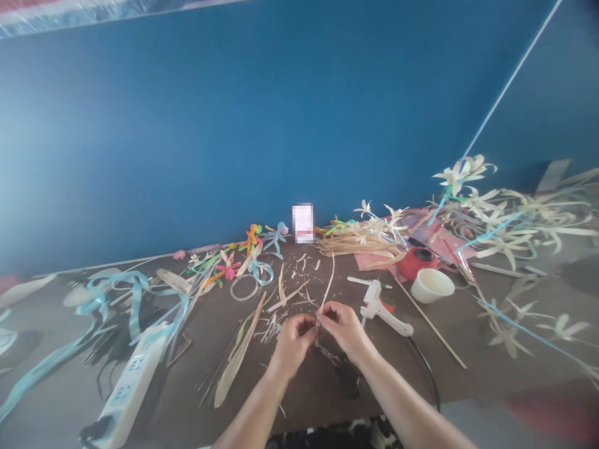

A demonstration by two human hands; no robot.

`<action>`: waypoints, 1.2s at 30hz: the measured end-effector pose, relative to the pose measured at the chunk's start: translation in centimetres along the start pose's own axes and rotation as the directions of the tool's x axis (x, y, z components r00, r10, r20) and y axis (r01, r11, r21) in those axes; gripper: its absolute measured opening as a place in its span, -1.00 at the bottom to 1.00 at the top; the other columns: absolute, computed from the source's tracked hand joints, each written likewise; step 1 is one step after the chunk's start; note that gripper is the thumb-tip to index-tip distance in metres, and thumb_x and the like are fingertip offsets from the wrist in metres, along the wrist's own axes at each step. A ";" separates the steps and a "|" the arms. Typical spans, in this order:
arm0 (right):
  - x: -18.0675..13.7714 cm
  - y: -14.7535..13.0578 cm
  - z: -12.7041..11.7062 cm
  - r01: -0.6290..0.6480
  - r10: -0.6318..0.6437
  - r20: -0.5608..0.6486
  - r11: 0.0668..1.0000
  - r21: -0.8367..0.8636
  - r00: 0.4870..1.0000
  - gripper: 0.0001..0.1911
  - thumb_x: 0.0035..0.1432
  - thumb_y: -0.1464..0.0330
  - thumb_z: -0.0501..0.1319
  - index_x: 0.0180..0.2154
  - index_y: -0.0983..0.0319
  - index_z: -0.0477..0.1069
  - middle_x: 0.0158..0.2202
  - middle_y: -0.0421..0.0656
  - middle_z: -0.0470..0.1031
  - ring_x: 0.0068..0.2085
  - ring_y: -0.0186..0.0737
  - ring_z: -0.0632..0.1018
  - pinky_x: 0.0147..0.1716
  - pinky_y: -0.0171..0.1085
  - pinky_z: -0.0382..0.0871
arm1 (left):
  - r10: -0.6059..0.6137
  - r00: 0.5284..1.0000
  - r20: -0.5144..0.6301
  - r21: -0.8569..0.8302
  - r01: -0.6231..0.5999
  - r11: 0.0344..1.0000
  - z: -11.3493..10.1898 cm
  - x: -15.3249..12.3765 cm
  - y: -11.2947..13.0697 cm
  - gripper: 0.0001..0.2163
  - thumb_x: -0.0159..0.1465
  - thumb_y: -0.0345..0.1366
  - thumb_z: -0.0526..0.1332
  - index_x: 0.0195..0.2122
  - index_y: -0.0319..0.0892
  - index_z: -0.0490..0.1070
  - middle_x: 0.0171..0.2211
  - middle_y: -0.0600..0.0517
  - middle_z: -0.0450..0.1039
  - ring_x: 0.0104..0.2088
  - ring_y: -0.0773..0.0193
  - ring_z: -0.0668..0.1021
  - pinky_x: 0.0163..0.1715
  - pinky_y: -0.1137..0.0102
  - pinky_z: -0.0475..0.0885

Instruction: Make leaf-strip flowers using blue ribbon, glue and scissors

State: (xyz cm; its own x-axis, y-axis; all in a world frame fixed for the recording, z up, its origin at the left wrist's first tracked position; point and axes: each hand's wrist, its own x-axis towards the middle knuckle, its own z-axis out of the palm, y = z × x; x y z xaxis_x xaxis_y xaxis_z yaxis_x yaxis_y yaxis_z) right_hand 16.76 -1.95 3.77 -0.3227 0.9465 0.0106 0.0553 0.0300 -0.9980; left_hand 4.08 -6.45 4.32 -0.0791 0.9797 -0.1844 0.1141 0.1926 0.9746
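Both hands meet over the middle of the table, their fingertips pinched together. My left hand point(296, 340) and my right hand point(345, 327) grip a thin, pale strip of dried husk point(331, 277), which rises from between the fingers and leans slightly right. Its lower end is hidden by the fingers. Dark-handled scissors point(345, 373) lie just below my right hand, partly covered by it. A white glue gun point(381, 308) rests to the right, its black cord trailing toward the table's front. Cut husk scraps point(271, 327) are scattered beyond and left of my left hand.
A white power strip point(131, 380) and light-blue ribbon point(135, 299) lie on the left. Long husk leaves point(238, 362) are nearer. A white cup point(432, 285), a red round object point(415, 262) and pale husk flowers point(491, 212) stand right. A blue wall point(281, 112) closes the back.
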 end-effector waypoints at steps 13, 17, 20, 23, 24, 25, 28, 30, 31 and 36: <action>-0.1 -0.6 0.0 0.055 -0.056 0.005 0.965 -0.255 0.998 -0.92 -0.09 0.43 0.10 -0.56 0.22 0.34 -0.58 -0.22 0.40 -0.50 -0.28 0.41 -0.47 -0.37 0.21 | 0.057 0.998 0.019 0.126 -0.059 0.990 -0.6 -0.7 0.1 -0.87 0.06 -0.29 0.11 -0.56 -0.21 0.34 -0.67 0.12 0.25 -0.61 0.39 0.27 -0.59 0.51 0.12; -0.1 -0.8 0.2 0.092 -0.098 -0.004 0.944 -0.317 0.995 -0.87 -0.05 0.39 0.09 -0.60 0.21 0.30 -0.62 -0.23 0.36 -0.53 -0.28 0.38 -0.49 -0.37 0.19 | 0.073 0.997 0.003 0.143 -0.073 0.987 -0.5 -1.1 0.1 -0.87 0.05 -0.28 0.13 -0.57 -0.21 0.31 -0.66 0.11 0.26 -0.59 0.38 0.29 -0.58 0.51 0.13; -0.2 -0.8 0.2 0.102 -0.114 -0.012 0.931 -0.350 0.993 -0.85 -0.05 0.38 0.09 -0.61 0.20 0.29 -0.64 -0.23 0.33 -0.54 -0.28 0.36 -0.50 -0.37 0.17 | 0.092 0.996 0.002 0.139 -0.092 0.986 -0.4 -1.4 0.1 -0.88 0.05 -0.29 0.13 -0.55 -0.20 0.32 -0.64 0.10 0.27 -0.57 0.36 0.30 -0.57 0.50 0.13; -0.1 -0.8 0.2 0.105 -0.120 -0.017 0.923 -0.370 0.993 -0.86 -0.05 0.38 0.10 -0.61 0.20 0.29 -0.63 -0.23 0.33 -0.54 -0.28 0.35 -0.50 -0.37 0.16 | 0.096 0.995 0.010 0.142 -0.096 0.985 -0.5 -1.7 0.0 -0.89 0.06 -0.30 0.13 -0.55 -0.21 0.33 -0.63 0.08 0.29 -0.57 0.36 0.31 -0.57 0.50 0.12; -0.1 -0.8 0.2 0.105 -0.119 -0.014 0.921 -0.375 0.993 -0.86 -0.05 0.38 0.10 -0.61 0.20 0.29 -0.63 -0.24 0.33 -0.54 -0.29 0.35 -0.51 -0.37 0.16 | 0.096 0.995 0.013 0.146 -0.097 0.985 -0.5 -1.8 0.0 -0.89 0.06 -0.30 0.13 -0.55 -0.21 0.33 -0.63 0.08 0.29 -0.57 0.36 0.31 -0.57 0.50 0.11; -0.1 -0.8 0.2 0.104 -0.117 -0.011 0.920 -0.379 0.993 -0.86 -0.05 0.38 0.10 -0.61 0.20 0.29 -0.63 -0.24 0.33 -0.55 -0.29 0.35 -0.51 -0.37 0.15 | 0.097 0.995 0.016 0.149 -0.098 0.984 -0.5 -1.9 0.1 -0.88 0.07 -0.30 0.12 -0.56 -0.20 0.32 -0.63 0.08 0.29 -0.57 0.36 0.31 -0.58 0.50 0.11; -0.1 -0.8 0.2 0.095 -0.105 -0.007 0.925 -0.369 0.994 -0.84 -0.04 0.37 0.10 -0.62 0.20 0.29 -0.63 -0.24 0.33 -0.54 -0.29 0.35 -0.51 -0.37 0.15 | 0.097 0.995 0.029 0.160 -0.100 0.982 -0.6 -2.2 0.5 -0.88 0.08 -0.30 0.11 -0.56 -0.20 0.31 -0.63 0.08 0.28 -0.57 0.36 0.30 -0.58 0.50 0.10; -0.1 -0.7 0.1 0.081 -0.086 -0.003 0.940 -0.333 0.996 -0.83 -0.05 0.35 0.10 -0.63 0.21 0.29 -0.64 -0.25 0.33 -0.54 -0.29 0.36 -0.51 -0.37 0.15 | 0.095 0.995 0.036 0.165 -0.100 0.981 -0.6 -2.4 0.8 -0.88 0.07 -0.31 0.12 -0.56 -0.20 0.31 -0.64 0.09 0.26 -0.57 0.36 0.29 -0.58 0.50 0.11; 0.0 -0.8 0.0 0.069 -0.072 0.002 0.951 -0.303 0.997 -0.82 -0.05 0.34 0.11 -0.64 0.22 0.29 -0.64 -0.25 0.32 -0.54 -0.30 0.35 -0.52 -0.38 0.15 | 0.093 0.995 0.038 0.162 -0.098 0.982 -0.6 -2.5 1.0 -0.88 0.07 -0.31 0.12 -0.57 -0.20 0.31 -0.65 0.10 0.26 -0.58 0.37 0.29 -0.58 0.50 0.11; 0.7 -1.2 -0.6 -0.039 0.046 0.061 0.993 -0.109 0.997 -0.77 -0.04 0.28 0.12 -0.64 0.25 0.32 -0.73 -0.29 0.26 -0.65 -0.39 0.26 -0.64 -0.41 0.07 | 0.021 1.000 0.015 0.032 -0.022 0.999 -0.5 -2.2 1.1 -0.84 0.04 -0.25 0.15 -0.59 -0.21 0.34 -0.66 0.11 0.24 -0.62 0.40 0.27 -0.61 0.51 0.11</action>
State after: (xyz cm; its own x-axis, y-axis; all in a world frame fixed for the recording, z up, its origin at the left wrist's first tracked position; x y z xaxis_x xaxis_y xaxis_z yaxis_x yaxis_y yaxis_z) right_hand 17.03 -1.12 4.99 -0.3765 0.9256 -0.0388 0.1704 0.0281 -0.9850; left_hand 3.91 -8.40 5.90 -0.0618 0.9843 -0.1654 0.1474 0.1729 0.9738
